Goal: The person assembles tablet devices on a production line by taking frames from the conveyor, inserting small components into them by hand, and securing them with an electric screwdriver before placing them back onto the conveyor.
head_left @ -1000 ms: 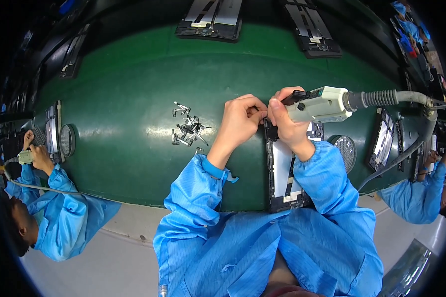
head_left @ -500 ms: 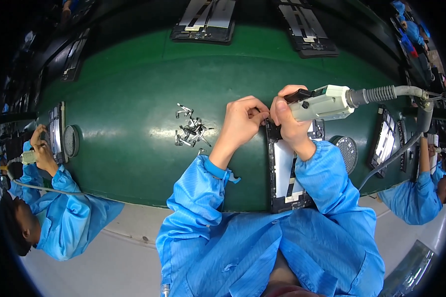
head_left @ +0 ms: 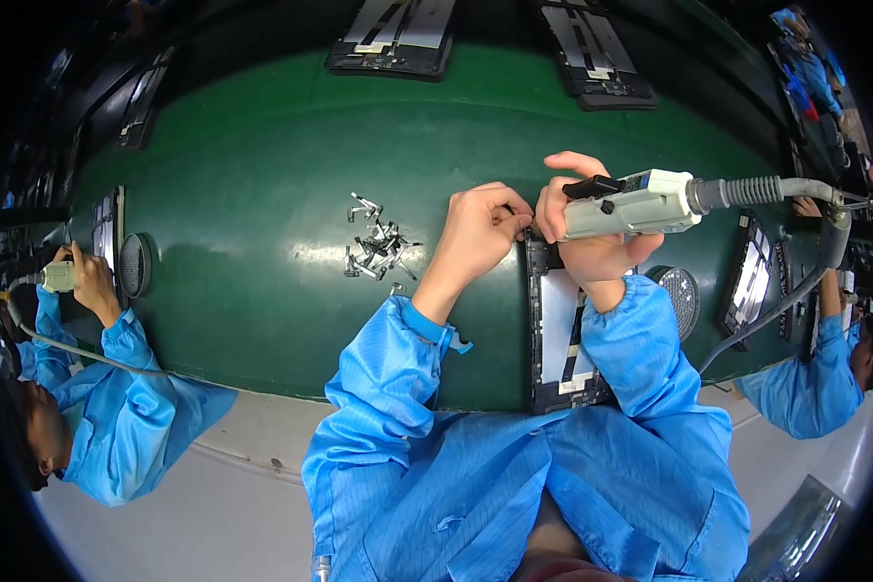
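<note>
An opened tablet [head_left: 556, 330] lies in front of me with its inner side up, partly under my right forearm. My left hand [head_left: 490, 225] is closed in a pinch at the tablet's far left corner; whatever is between the fingertips is too small to make out. Next to it my right hand [head_left: 592, 233] holds a pale electric screwdriver [head_left: 640, 206] lying sideways, with one finger stretched out above the tool. The screwdriver's tip is hidden behind the fingers. Left of my left hand, a loose pile of small black-and-silver parts [head_left: 380, 250] sits on the green table [head_left: 262, 320].
A round, mesh-like dish [head_left: 684, 303] stands right of the tablet. The screwdriver's cable [head_left: 781, 310] hangs on the right. More opened tablets [head_left: 597, 58] lie along the far side. Co-workers in blue sit at left [head_left: 131, 417] and right [head_left: 810, 383].
My right hand's grip on the screwdriver has loosened: a finger has lifted away and the thumb shows below the tool. My left hand stays pinched at the corner. The left co-worker's hands have shifted.
</note>
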{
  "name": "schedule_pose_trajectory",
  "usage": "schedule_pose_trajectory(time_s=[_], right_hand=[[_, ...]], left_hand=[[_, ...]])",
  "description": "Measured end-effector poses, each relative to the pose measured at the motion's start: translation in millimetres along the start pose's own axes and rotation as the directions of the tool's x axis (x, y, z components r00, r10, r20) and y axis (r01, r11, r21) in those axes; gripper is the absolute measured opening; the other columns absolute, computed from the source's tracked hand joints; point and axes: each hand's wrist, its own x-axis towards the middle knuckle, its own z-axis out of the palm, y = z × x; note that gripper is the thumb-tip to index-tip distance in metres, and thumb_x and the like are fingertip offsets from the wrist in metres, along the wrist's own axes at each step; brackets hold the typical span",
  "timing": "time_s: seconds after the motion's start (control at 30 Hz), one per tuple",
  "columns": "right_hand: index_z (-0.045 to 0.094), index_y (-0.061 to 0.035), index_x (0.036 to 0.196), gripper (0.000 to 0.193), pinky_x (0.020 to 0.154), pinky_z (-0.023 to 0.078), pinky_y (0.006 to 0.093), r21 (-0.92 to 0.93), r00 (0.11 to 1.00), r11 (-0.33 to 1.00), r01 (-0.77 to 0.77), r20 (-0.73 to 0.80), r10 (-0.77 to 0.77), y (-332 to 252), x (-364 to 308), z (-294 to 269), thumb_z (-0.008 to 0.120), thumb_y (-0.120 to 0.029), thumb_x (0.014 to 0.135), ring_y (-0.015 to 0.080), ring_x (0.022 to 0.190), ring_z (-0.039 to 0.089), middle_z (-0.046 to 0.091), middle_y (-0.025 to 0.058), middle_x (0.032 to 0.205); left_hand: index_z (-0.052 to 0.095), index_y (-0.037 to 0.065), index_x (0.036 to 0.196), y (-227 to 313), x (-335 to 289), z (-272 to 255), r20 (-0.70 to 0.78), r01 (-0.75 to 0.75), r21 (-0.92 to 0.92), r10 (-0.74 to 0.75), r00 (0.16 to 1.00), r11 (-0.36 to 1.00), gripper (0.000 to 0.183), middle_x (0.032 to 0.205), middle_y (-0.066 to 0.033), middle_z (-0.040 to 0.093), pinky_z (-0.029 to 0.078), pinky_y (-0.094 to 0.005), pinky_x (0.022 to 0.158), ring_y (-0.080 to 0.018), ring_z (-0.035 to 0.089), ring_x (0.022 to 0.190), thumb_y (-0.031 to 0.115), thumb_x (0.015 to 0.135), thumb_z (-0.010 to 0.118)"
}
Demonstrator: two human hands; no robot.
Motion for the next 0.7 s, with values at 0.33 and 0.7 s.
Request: schedule_pose_trajectory(time_s=[0.33, 0.7], right_hand=[[0.047, 0.0002, 0.107, 0.099, 0.048, 0.036, 0.0204, 0.040, 0.989, 0.998, 0.057, 0.134, -0.062, 24.5, -0.6, -17.0, 0.048, -0.085, 0.057, 0.0070, 0.050, 0.043, 0.047, -0.0005, 0.058], [0.048, 0.0018, 0.107, 0.105, 0.045, 0.033, 0.0192, -0.009, 0.995, 0.998, 0.060, 0.077, -0.060, 22.3, -1.1, -10.8, 0.044, -0.088, 0.053, 0.0061, 0.048, 0.042, 0.048, -0.0001, 0.057]], left_hand=[[0.060, -0.008, 0.072, -3.5, 0.1, 1.0, -0.018, -0.013, -0.009, 0.012, 1.000, 1.000, 0.004, 0.069, -0.0098, 0.059, 0.047, -0.0267, 0.050, -0.0146, 0.061, 0.057, -0.012, 0.072, 0.062], [0.060, -0.008, 0.073, -4.9, -0.2, -0.5, -0.015, -0.034, 0.019, 0.034, 0.999, 0.999, 0.005, 0.069, -0.0094, 0.059, 0.047, -0.0270, 0.050, -0.0151, 0.062, 0.057, -0.013, 0.071, 0.062]])
